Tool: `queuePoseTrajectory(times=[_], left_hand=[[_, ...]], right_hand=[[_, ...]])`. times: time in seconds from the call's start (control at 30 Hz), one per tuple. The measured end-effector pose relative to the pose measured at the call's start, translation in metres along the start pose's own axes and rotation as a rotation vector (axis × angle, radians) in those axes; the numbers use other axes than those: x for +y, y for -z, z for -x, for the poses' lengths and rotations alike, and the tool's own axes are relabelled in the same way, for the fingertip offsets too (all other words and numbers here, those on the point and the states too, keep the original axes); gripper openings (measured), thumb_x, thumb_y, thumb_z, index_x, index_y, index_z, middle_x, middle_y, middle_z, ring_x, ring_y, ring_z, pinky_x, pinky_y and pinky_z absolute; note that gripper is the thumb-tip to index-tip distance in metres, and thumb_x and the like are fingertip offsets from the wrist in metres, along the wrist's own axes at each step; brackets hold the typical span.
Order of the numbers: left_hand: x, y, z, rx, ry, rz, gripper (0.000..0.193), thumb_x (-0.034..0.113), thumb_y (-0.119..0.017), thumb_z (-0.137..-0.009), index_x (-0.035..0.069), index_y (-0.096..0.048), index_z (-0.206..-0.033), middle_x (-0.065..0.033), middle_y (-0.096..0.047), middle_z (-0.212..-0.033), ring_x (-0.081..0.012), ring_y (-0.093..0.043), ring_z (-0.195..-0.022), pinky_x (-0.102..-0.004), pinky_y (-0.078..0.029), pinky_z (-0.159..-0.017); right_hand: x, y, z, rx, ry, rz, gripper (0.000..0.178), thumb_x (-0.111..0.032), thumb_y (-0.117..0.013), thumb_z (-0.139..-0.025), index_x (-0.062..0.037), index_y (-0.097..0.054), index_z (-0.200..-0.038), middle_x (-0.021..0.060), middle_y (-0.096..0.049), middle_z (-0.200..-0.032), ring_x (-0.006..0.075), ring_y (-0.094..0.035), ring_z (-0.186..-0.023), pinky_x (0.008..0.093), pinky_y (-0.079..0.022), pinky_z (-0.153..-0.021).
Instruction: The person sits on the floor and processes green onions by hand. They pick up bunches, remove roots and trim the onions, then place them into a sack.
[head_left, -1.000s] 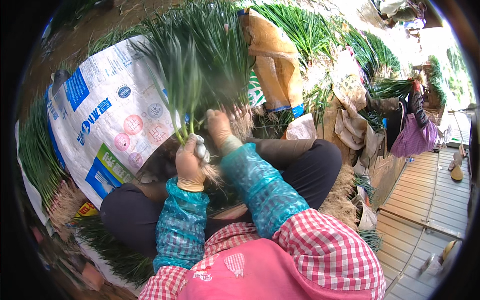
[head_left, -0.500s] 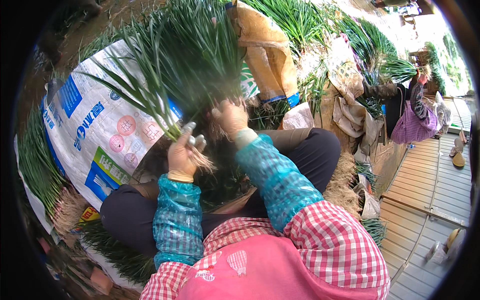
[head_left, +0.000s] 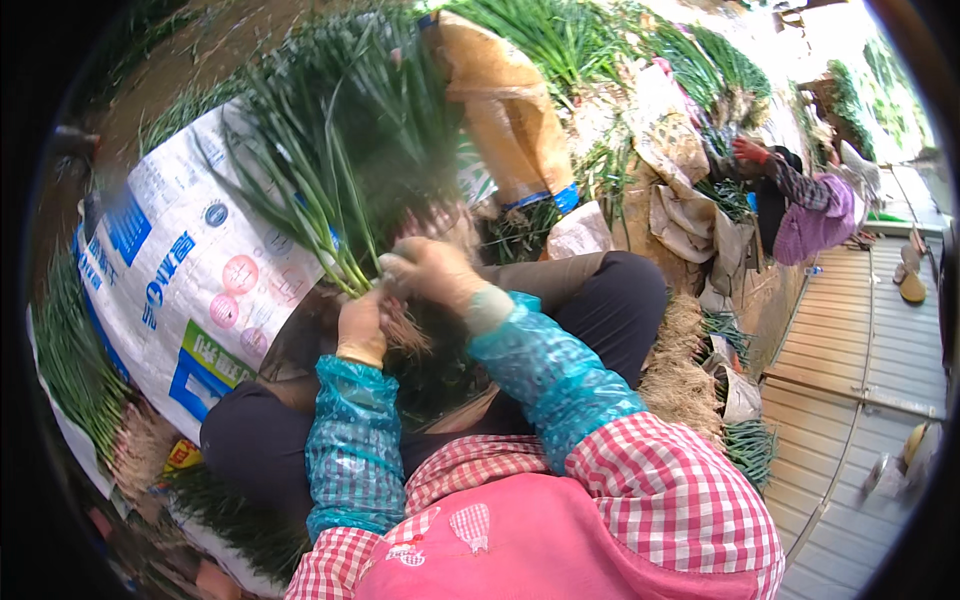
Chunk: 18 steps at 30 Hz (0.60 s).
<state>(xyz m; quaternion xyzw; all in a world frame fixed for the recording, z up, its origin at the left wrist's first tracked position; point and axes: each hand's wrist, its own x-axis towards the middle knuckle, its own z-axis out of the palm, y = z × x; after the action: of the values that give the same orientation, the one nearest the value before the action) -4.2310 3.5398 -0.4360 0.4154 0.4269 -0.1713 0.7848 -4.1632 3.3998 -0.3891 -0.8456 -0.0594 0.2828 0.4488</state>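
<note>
by the white sack [head_left: 185, 260] stood a green heap [head_left: 385, 90]. a small bunch [head_left: 320, 235] leaned over the sack's right edge, stems [head_left: 347, 275] clamped in the left hand [head_left: 360, 325]. the right hand [head_left: 438, 275] was just beside; i couldn't tell its grip. squeezing softly above the roots [head_left: 403, 332] seemed best.

Gloved hands [head_left: 438, 272] on green onions [head_left: 340, 262], white sack [head_left: 190, 300], pink apron [head_left: 510, 540], co-worker [head_left: 812, 218] in purple

A purple-clad co-worker [head_left: 812, 215] is near ribbed panels [head_left: 815, 345], right of a brown sack [head_left: 505, 95].
</note>
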Motion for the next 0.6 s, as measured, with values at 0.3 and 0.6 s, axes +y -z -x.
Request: queuePoseTrajectory(times=[0.3,0.6], left_hand=[[0.041,0.005,0.038,-0.237,-0.248,0.311,0.027,0.014,-0.057,-0.093,0.005,-0.059,-0.118,-0.0014,-0.065,-0.088,-0.0056,-0.060,-0.072,-0.0148,-0.048,-0.056],[0.042,-0.012,0.038,-0.003,-0.333,0.441,0.027,0.017,-0.060,-0.091,0.001,-0.062,-0.113,0.0027,-0.056,-0.073,-0.0031,-0.048,-0.059,-0.0150,-0.039,-0.049]], right_hand=[[-0.028,0.218,-0.006,0.398,-0.028,0.338,0.039,-0.042,-0.056,-0.086,-0.0114,-0.065,-0.108,0.0138,-0.068,-0.089,0.0308,-0.064,-0.085,0.0394,-0.050,-0.078],[0.012,0.312,-0.082,0.770,-0.027,1.013,0.062,-0.055,-0.064,-0.077,-0.0010,-0.060,-0.106,0.0221,-0.062,-0.105,0.0347,-0.061,-0.097,0.0413,-0.050,-0.083]])
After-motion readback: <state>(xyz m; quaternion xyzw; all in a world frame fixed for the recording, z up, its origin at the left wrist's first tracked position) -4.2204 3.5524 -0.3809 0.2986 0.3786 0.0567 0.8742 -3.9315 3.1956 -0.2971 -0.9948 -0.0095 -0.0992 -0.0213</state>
